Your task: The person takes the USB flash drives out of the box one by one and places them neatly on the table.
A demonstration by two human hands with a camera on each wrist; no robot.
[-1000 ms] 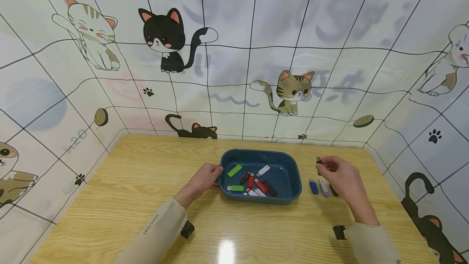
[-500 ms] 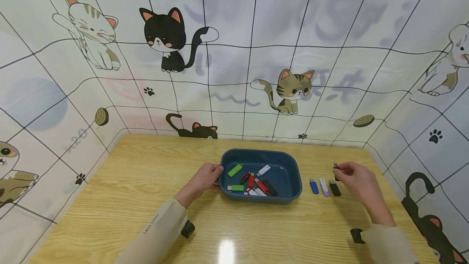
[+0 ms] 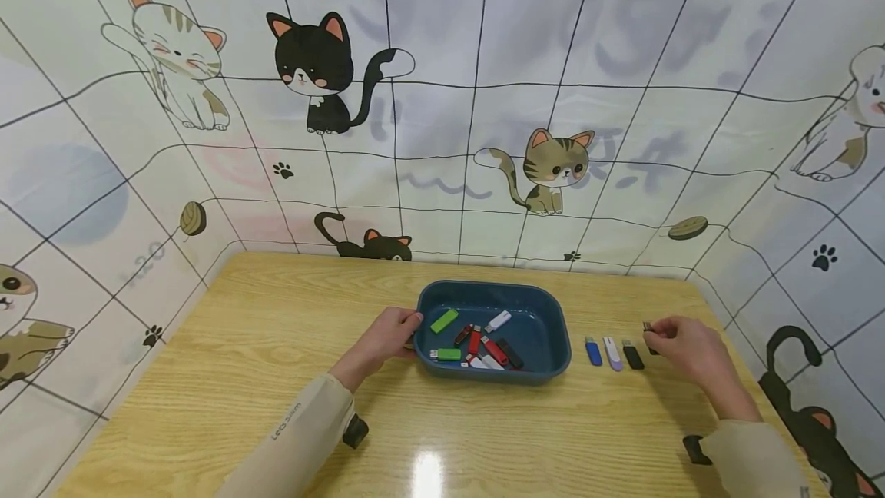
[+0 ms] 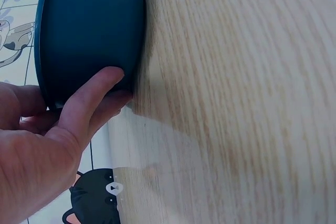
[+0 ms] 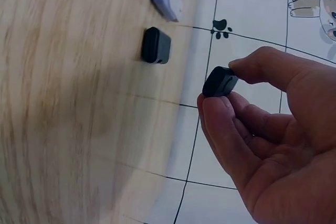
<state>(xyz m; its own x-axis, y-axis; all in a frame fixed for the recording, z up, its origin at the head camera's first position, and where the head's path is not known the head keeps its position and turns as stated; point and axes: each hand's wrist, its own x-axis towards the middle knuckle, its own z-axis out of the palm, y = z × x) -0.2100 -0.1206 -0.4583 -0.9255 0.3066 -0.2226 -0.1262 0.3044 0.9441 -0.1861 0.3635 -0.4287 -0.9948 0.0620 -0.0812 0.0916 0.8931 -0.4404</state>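
The left hand (image 3: 387,331) holds the edge of the blue tub (image 3: 539,333) at its 9 o'clock side. The tub sits on the counter (image 3: 304,313). Out at 3 o'clock from the tub, the right hand (image 3: 694,350) pinches a small black stick (image 5: 220,82) with its thumb and fingers. I cannot tell if this stick touches the counter. It is just beside the end of a row: a blue stick (image 3: 593,352), a purple and white stick (image 3: 612,353) and a plain black stick (image 3: 632,356). From the plain black stick, the held one is between 1 and 2 o'clock.

In the tub, a lime stick (image 3: 444,320) lies between 9 and 10 o'clock, and a green stick (image 3: 448,355) at 8. A white stick (image 3: 498,320) is near 12. Red sticks (image 3: 474,342) lie near the middle. A big black stick (image 3: 510,353) is near 5.
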